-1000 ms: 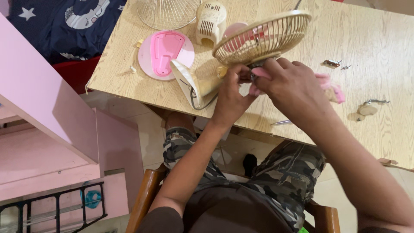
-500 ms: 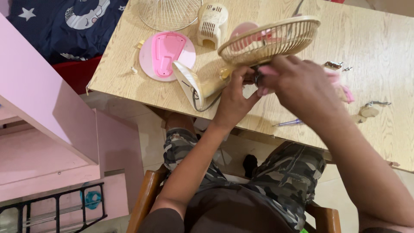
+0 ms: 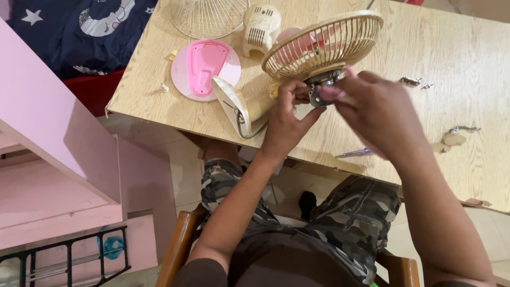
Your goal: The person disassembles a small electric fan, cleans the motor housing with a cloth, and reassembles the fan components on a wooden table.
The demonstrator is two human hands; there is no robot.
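A small cream fan with a wire cage (image 3: 324, 45) and pink blades inside is lifted above the wooden table (image 3: 462, 53). My left hand (image 3: 287, 119) grips the fan from below, near its cream stand (image 3: 236, 109). My right hand (image 3: 372, 114) closes on the grey motor (image 3: 321, 87) at the back of the cage. A round pink base plate (image 3: 204, 69) lies flat on the table to the left. A cream motor cover (image 3: 260, 26) stands behind it.
A loose wire grille (image 3: 207, 16) lies at the table's far edge. Small screws (image 3: 414, 81) and a metal part (image 3: 457, 135) sit at the right, a thin tool (image 3: 355, 153) near the front edge. Pink furniture (image 3: 58, 154) stands left; I sit on a wooden chair (image 3: 178, 244).
The fan cage has tipped and shifted right. My right hand moved up over the motor behind the cage; my left hand kept its grip.
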